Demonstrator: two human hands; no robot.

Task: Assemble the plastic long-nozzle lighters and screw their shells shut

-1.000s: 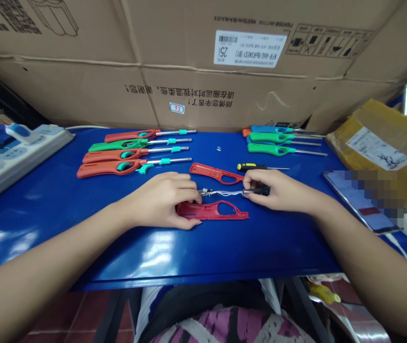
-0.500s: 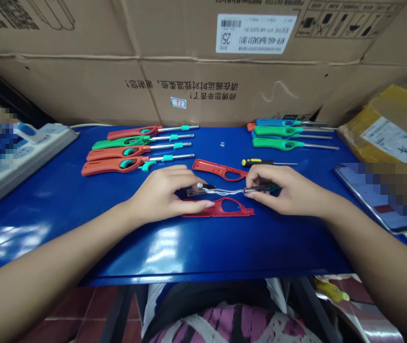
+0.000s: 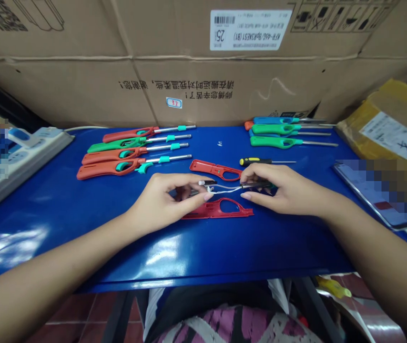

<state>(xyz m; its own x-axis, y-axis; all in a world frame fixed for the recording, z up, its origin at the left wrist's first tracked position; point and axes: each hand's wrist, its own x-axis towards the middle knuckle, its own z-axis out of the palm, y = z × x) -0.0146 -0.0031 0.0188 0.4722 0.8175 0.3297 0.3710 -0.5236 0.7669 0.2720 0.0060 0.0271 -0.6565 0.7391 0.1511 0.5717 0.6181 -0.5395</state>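
Observation:
My left hand (image 3: pixel 166 197) is closed with thumb and fingers around a small lighter inner part; its white tip with a black body (image 3: pixel 208 183) pokes out above the thumb. Thin white wires (image 3: pixel 223 192) run from there to my right hand (image 3: pixel 278 188). That hand pinches a dark, slim lighter tube (image 3: pixel 251 185), mostly hidden by the fingers. Just beyond the hands lies one half of a red lighter shell (image 3: pixel 207 166). The other red shell half (image 3: pixel 212 209) lies nearer me, partly beneath my left hand.
A yellow-black screwdriver (image 3: pixel 255 162) lies beyond my right hand. Several long lighters (image 3: pixel 114 155) are lined up at left, more lighters (image 3: pixel 273 141) at back right. A phone (image 3: pixel 371 195), a wrapped parcel (image 3: pixel 396 124), a power strip (image 3: pixel 25 152) and a cardboard box (image 3: pixel 92 90) border the blue table.
My left thumb has moved up to the wires and inner part, closing the gap to the fingers. My right hand still grips the tube. The view has shifted slightly.

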